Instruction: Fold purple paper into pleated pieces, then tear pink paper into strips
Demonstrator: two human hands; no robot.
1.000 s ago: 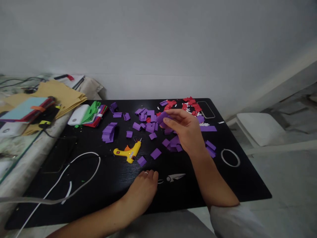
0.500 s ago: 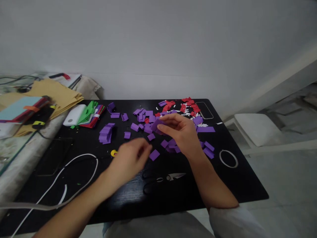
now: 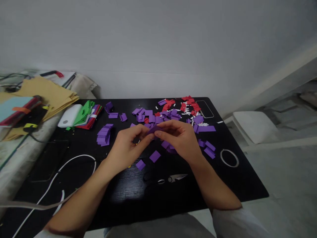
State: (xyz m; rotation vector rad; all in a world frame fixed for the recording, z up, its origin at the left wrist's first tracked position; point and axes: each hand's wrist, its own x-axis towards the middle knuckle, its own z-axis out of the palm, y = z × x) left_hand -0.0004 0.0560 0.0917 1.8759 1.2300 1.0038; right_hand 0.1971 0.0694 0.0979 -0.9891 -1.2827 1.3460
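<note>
You work over a black table (image 3: 237, 185) with a fine wood grain and a dull sheen, and your forearms cross its near edge. A smooth, round white cable (image 3: 81, 158) loops on it well to the left of your left hand (image 3: 125, 147). Beyond that hand, toward the far left, lies a fanned bundle of green and red sheets (image 3: 88, 114), thin and matte. Just on the near side of your right hand (image 3: 183, 138) lie scissors (image 3: 170, 178), with the dark handles toward the left hand and the bright metal blades pointing right. A neat stack of purple rectangles (image 3: 103, 135) sits left of the left hand, near it but apart. A thin white ring (image 3: 229, 157) lies flat well to the right of the right hand. Red scraps (image 3: 189, 105) are scattered beyond the right hand. Loose purple rectangles (image 3: 155, 156) lie about both hands, two of them just on the near side of where the hands meet. The purple piece (image 3: 154, 129) is off the table, held between your two hands at their fingertips. Each hand is closed to a narrow pinch on one end of it, so neither is nearer than the other. Its long axis runs from hand to hand, left to right, and seems to dip a little toward the left hand. It looks flat, matte and soft-edged, like thin foam or card, though you cannot tell which from here.
</note>
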